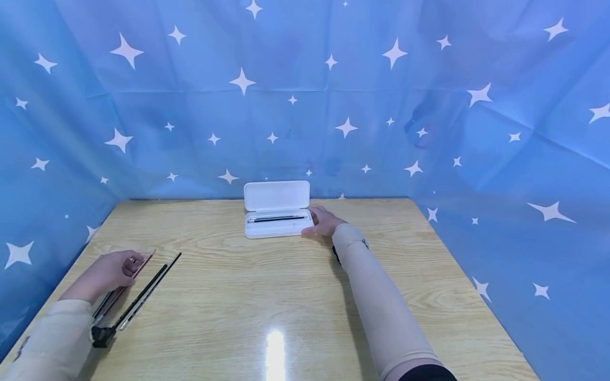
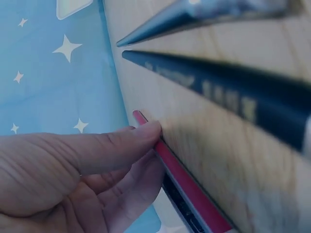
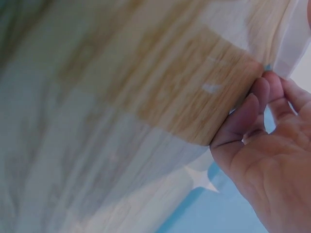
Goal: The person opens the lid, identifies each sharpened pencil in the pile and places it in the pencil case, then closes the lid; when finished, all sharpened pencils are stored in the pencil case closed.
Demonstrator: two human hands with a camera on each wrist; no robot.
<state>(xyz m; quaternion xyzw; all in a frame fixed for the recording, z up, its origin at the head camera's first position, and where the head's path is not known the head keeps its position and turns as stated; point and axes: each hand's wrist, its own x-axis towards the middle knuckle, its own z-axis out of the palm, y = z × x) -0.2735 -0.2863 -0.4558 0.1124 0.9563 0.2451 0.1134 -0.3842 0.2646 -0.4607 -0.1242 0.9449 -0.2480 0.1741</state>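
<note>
My left hand pinches a slim red pencil between thumb and fingers, low over the table at left. A dark pencil runs right beside the red one, partly hidden. To the right of this hand lie two long dark pencil-like sticks; in the left wrist view their tapered ends appear, one with lettering. At the back of the table, a white pencil case has its lid raised and dark sticks inside. My right hand grips the case's right end, thumb at the front corner.
The wood-grain table ends at a blue curtain with white stars, which hangs behind and along both sides. A black wrist-camera mount juts from under the left sleeve, close to the sticks.
</note>
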